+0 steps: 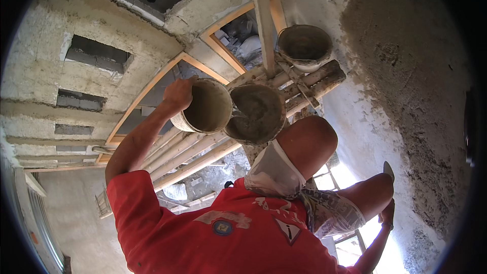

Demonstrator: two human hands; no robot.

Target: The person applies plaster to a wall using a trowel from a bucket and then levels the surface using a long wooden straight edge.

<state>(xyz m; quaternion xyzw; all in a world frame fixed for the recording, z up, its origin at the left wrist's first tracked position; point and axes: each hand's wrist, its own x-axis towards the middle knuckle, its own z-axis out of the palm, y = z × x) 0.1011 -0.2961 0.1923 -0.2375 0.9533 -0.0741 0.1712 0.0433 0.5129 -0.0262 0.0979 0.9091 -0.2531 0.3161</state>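
My left hand [179,95] grips the rim of a tilted bucket [183,122]. Its mouth leans over a second bucket [282,102], and a thin stream of water [237,113] runs across between the two rims. Wet grey mortar [259,105] fills the lower part of that second bucket. Down at the right, beside my knee, my right hand [387,215] is closed; a trowel [389,170] shows its pointed metal blade beyond the knee, in line with that hand. The knee hides the trowel's handle and part of the grip.
A third bucket [304,45] stands farther back on the log scaffold [324,82]. An upright wooden post [263,25] rises behind the buckets. Rough, partly plastered wall [395,66] runs along my right. Wooden frames [144,89] edge the openings at the left, and rubble lies below the poles.
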